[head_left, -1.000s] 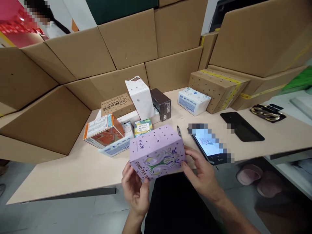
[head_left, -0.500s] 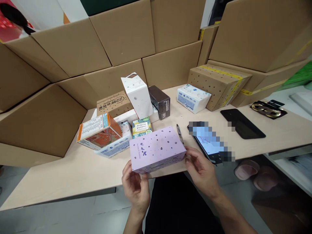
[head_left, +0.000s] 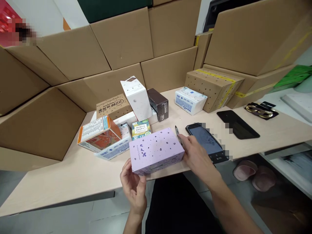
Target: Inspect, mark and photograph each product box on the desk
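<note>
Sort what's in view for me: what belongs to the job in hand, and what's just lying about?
In the job:
purple box, held at one corner by the left hand
pen, at the right hand

Seemingly just lying about:
orange box
Binking box
tall white box
dark brown box
flat black panel
handheld device (role unclear)

Big stack of cardboard boxes (head_left: 122, 42) walling off the back of the table (head_left: 63, 182), lol. Tall white box (head_left: 139, 100) right next to a dark brown one (head_left: 162, 109), tissue pack (head_left: 190, 101) just beside a spotted carton (head_left: 212, 87) with yellow tape. Gold-and-black thing (head_left: 262, 110) over on the right might be sunglasses, hard to tell from here. Pink slippers (head_left: 245, 170) down on the floor.
</note>
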`<act>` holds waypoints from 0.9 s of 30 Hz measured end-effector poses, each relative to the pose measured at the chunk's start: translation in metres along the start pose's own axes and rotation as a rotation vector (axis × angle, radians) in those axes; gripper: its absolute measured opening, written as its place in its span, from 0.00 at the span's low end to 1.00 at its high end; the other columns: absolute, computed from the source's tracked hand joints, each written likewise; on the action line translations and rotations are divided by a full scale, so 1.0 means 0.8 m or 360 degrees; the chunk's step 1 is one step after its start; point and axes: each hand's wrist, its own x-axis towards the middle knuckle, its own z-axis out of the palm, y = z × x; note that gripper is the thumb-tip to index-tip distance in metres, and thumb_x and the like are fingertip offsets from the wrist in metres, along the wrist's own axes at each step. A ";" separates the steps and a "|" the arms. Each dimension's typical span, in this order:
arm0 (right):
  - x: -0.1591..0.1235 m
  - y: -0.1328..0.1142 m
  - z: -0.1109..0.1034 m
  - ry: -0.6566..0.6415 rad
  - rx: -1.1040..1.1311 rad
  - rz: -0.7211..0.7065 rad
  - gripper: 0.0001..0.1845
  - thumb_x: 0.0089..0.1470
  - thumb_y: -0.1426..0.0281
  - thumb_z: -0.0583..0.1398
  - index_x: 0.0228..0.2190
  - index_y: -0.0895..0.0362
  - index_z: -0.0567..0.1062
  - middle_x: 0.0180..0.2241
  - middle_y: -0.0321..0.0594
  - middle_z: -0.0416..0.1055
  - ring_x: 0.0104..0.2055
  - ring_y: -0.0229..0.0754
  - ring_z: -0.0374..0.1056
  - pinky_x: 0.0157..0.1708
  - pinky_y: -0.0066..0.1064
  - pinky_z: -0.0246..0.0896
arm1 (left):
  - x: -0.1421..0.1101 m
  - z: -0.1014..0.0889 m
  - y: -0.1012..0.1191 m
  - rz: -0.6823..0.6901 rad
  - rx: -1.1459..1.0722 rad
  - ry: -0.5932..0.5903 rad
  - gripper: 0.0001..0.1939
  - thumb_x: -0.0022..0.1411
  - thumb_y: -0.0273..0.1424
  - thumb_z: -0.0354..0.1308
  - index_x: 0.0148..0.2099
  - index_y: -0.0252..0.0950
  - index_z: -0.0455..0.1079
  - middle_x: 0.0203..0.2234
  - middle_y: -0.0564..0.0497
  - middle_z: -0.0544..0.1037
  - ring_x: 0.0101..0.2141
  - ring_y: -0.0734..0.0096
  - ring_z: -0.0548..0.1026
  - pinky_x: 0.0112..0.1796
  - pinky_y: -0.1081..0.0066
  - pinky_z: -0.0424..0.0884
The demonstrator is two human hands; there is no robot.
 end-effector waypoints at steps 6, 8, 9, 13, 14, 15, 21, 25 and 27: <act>0.020 0.000 0.003 -0.0276 -0.0018 0.0068 0.24 0.61 0.72 0.56 0.58 0.54 0.72 0.33 0.42 0.66 0.28 0.40 0.64 0.28 0.31 0.56 | 0.003 -0.003 -0.002 -0.0001 -0.0005 -0.0044 0.30 0.58 0.42 0.68 0.59 0.41 0.66 0.58 0.40 0.71 0.61 0.50 0.69 0.59 0.51 0.68; 0.020 0.007 0.005 -0.0188 0.0183 0.0034 0.21 0.62 0.70 0.54 0.55 0.52 0.74 0.32 0.41 0.66 0.31 0.42 0.67 0.31 0.32 0.60 | 0.005 -0.004 -0.001 -0.0012 -0.0036 -0.0068 0.30 0.58 0.42 0.68 0.59 0.40 0.67 0.57 0.40 0.71 0.60 0.50 0.70 0.59 0.52 0.68; 0.019 0.012 0.005 -0.0118 0.0310 0.0026 0.19 0.63 0.69 0.53 0.53 0.52 0.76 0.32 0.41 0.68 0.33 0.43 0.68 0.34 0.33 0.62 | 0.006 -0.004 0.001 -0.0026 -0.0055 -0.0084 0.30 0.58 0.42 0.68 0.59 0.40 0.67 0.57 0.40 0.71 0.60 0.51 0.70 0.59 0.53 0.68; 0.010 0.026 0.000 0.0208 0.1008 0.0161 0.17 0.66 0.63 0.52 0.43 0.52 0.79 0.36 0.41 0.73 0.37 0.44 0.71 0.39 0.37 0.68 | 0.012 -0.004 0.010 -0.0147 -0.0118 -0.0142 0.32 0.58 0.45 0.67 0.61 0.41 0.66 0.59 0.41 0.71 0.60 0.52 0.70 0.58 0.56 0.69; 0.006 0.028 -0.002 0.0259 0.1233 0.0212 0.16 0.65 0.62 0.53 0.42 0.52 0.79 0.36 0.41 0.74 0.37 0.43 0.72 0.39 0.37 0.69 | 0.014 -0.003 0.012 -0.0179 -0.0136 -0.0154 0.33 0.58 0.46 0.67 0.62 0.42 0.65 0.59 0.42 0.70 0.60 0.52 0.69 0.58 0.56 0.69; 0.002 0.029 -0.003 0.0284 0.1451 0.0248 0.14 0.65 0.62 0.55 0.41 0.51 0.79 0.36 0.41 0.76 0.37 0.43 0.73 0.39 0.37 0.71 | 0.017 -0.002 0.015 -0.0206 -0.0156 -0.0168 0.33 0.59 0.48 0.66 0.62 0.42 0.65 0.60 0.42 0.70 0.61 0.52 0.69 0.57 0.57 0.70; -0.014 0.023 -0.011 0.0449 0.1786 0.0071 0.10 0.57 0.66 0.66 0.43 0.50 0.76 0.40 0.41 0.79 0.40 0.42 0.77 0.41 0.35 0.76 | 0.034 0.013 0.025 -0.0107 -0.0320 -0.0153 0.35 0.59 0.54 0.62 0.62 0.41 0.66 0.59 0.42 0.71 0.60 0.52 0.70 0.56 0.58 0.70; -0.015 0.009 -0.019 0.0719 0.1703 -0.0045 0.12 0.53 0.70 0.69 0.39 0.51 0.74 0.33 0.37 0.78 0.33 0.39 0.75 0.35 0.31 0.74 | 0.041 0.024 0.028 -0.0072 -0.0354 -0.0155 0.36 0.59 0.56 0.60 0.63 0.42 0.65 0.60 0.43 0.70 0.59 0.53 0.70 0.55 0.60 0.71; -0.014 0.004 -0.024 0.0822 0.1754 -0.0050 0.11 0.55 0.70 0.68 0.38 0.51 0.72 0.30 0.34 0.75 0.30 0.37 0.72 0.33 0.31 0.71 | 0.043 0.028 0.027 -0.0071 -0.0346 -0.0128 0.36 0.60 0.56 0.60 0.63 0.42 0.65 0.60 0.43 0.71 0.58 0.54 0.71 0.54 0.60 0.71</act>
